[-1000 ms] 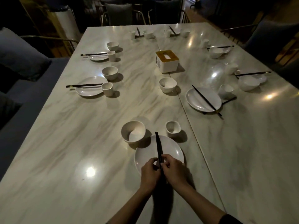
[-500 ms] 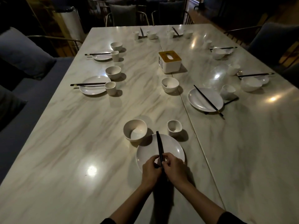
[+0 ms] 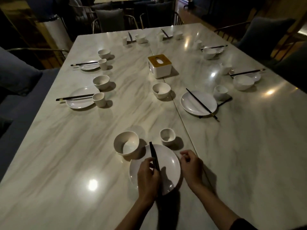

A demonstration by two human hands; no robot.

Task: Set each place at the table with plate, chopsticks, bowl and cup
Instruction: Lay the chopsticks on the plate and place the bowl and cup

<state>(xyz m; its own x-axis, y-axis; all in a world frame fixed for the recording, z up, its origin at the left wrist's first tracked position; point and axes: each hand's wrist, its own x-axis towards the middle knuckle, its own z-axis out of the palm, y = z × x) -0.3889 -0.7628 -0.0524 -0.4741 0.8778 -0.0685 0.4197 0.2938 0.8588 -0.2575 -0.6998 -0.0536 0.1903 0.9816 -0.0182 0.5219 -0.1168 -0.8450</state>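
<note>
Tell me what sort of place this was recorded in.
Probably a restaurant dining room: a long marble-look table carries many identical settings of plate, bowl, cup and chopsticks, a tissue box stands mid-table, and more upholstered chairs crowd the dim background.

You get a dim, slightly soft view: overhead lights throw bright glare spots on the glossy pale marble table (image 3: 66, 146), the white ceramic bowls (image 3: 101, 82) cast shadows rightward, and the wide lens bends the dark far edges.

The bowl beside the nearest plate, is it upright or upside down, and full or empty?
Upright and empty: the bowl has its mouth facing up, and its white inside is bare.
</note>
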